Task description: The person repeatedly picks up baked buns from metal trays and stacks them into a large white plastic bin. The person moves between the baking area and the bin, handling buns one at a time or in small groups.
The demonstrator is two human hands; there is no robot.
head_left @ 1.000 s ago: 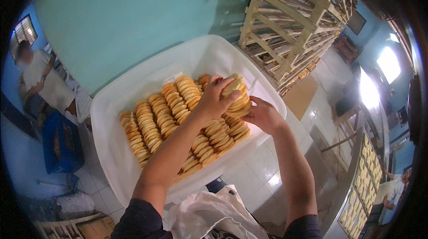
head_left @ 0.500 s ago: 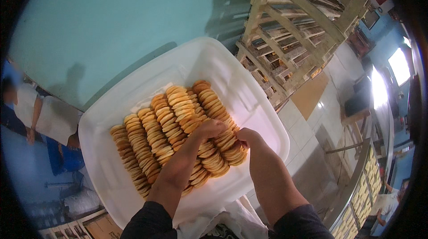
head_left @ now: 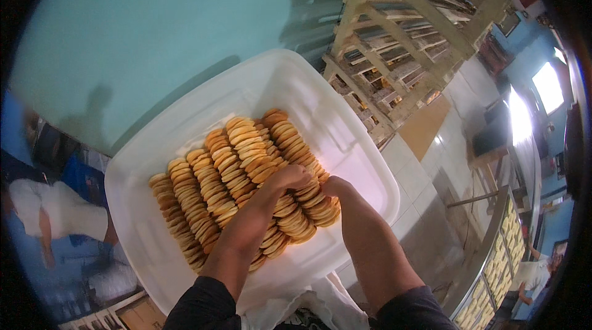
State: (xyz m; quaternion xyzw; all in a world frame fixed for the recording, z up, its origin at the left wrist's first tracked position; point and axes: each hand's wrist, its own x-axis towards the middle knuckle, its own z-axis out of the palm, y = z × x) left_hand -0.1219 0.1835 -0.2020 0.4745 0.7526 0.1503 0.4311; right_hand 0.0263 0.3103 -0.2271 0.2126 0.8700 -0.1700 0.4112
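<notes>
Teal wall (head_left: pixel 154 40) is seen across the upper left, with shadows cast on it. Biscuits (head_left: pixel 225 170) are stacked on edge in several slanting rows, packed side by side in the middle of a white tub (head_left: pixel 345 122). The rightmost rows are touched by both hands. At the left hand (head_left: pixel 293 176), the fingers are bent down over the top of the biscuits; at the right hand (head_left: pixel 335 186), the outer side of the end row is met, and its fingers are mostly hidden behind the hand itself. How far either set is opened, and whether any biscuit is gripped, cannot be told. The two hands are parted by a narrow gap, in which biscuits are seen. Nearer rows are crossed by the left forearm, and the near rim is overlapped by both arms. Most bare room is left in the tub's far right part, beyond the row ends; a thinner strip is left along the left wall of the tub. The far left rim is set near the teal wall. Past the right rim, a wooden rack (head_left: pixel 404 37), tiled floor (head_left: pixel 404 163) and a brown sheet (head_left: pixel 425 126) are seen. Pale pieces are lined up on a tray (head_left: pixel 478 245) farther right. Another person (head_left: pixel 61 210) is partly shown at far left.
</notes>
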